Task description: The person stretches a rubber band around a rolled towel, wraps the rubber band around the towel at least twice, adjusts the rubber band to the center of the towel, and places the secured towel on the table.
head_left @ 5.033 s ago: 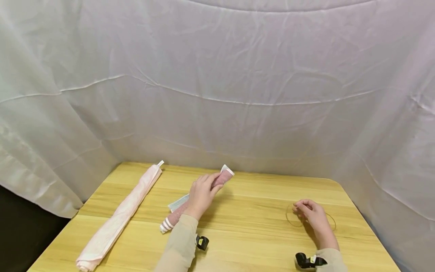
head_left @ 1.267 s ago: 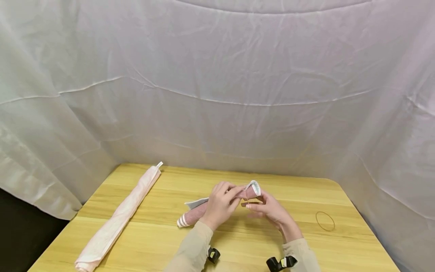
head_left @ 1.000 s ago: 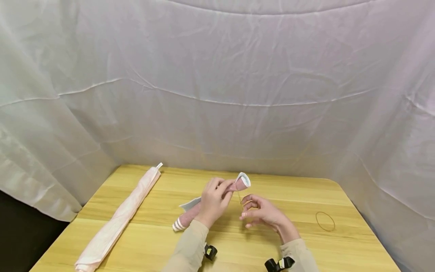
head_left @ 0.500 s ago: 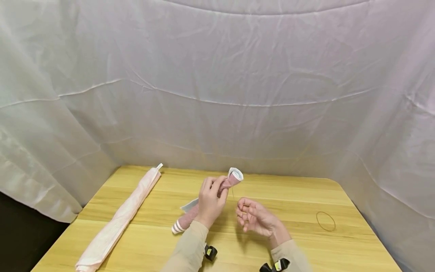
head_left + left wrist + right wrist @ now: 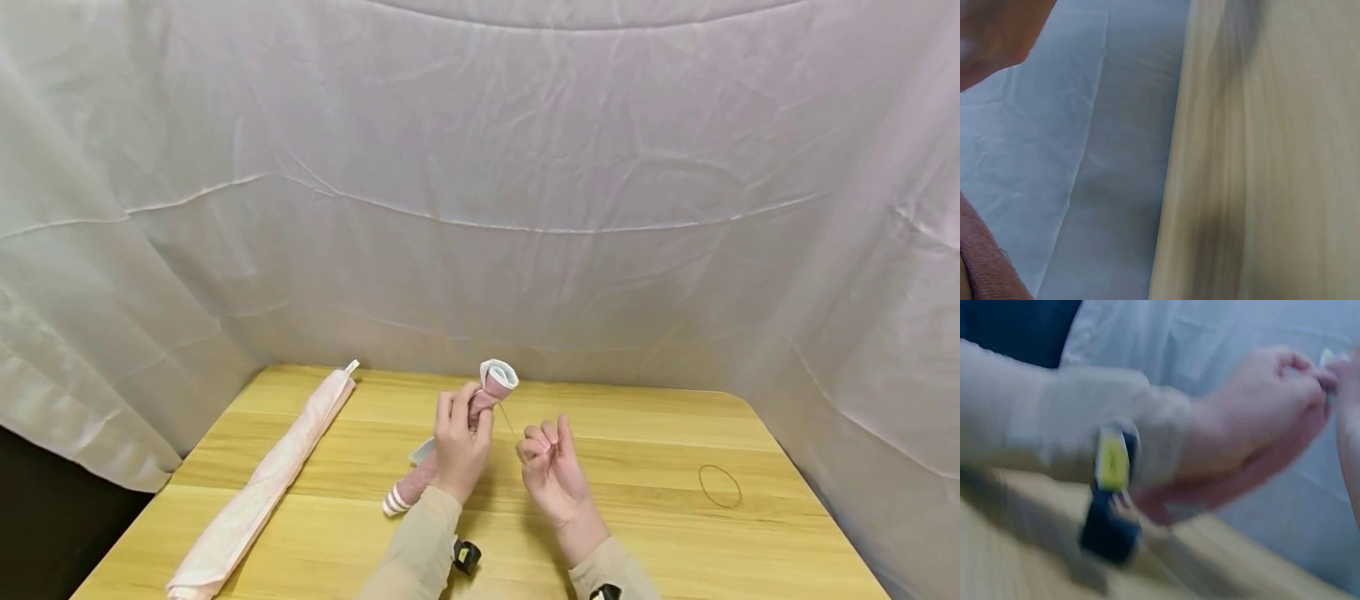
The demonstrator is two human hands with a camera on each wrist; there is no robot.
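Note:
My left hand (image 5: 459, 446) grips a rolled dusty-pink towel (image 5: 414, 485) near its upper end, which flares out pale blue and white inside. The towel's lower end has white stripes and slants down toward the table. A thin rubber band (image 5: 506, 417) runs taut from the towel's narrowed neck to my right hand (image 5: 553, 479), whose curled fingers hold it with the palm turned up. In the right wrist view the left hand (image 5: 1254, 403) holds the towel (image 5: 1235, 481), blurred. The left wrist view catches only an edge of the pink towel (image 5: 988, 262).
A second rubber band (image 5: 719, 487) lies on the wooden table (image 5: 637, 533) to the right. A long pale pink rolled cloth (image 5: 262, 483) with a white tag lies along the left side. Light curtains (image 5: 480, 275) hang close behind and beside the table.
The right hand picked up one rubber band from the right and brought it to the towel. Lately it has pulled the band out and turned palm up, while the left hand tilted the towel more upright.

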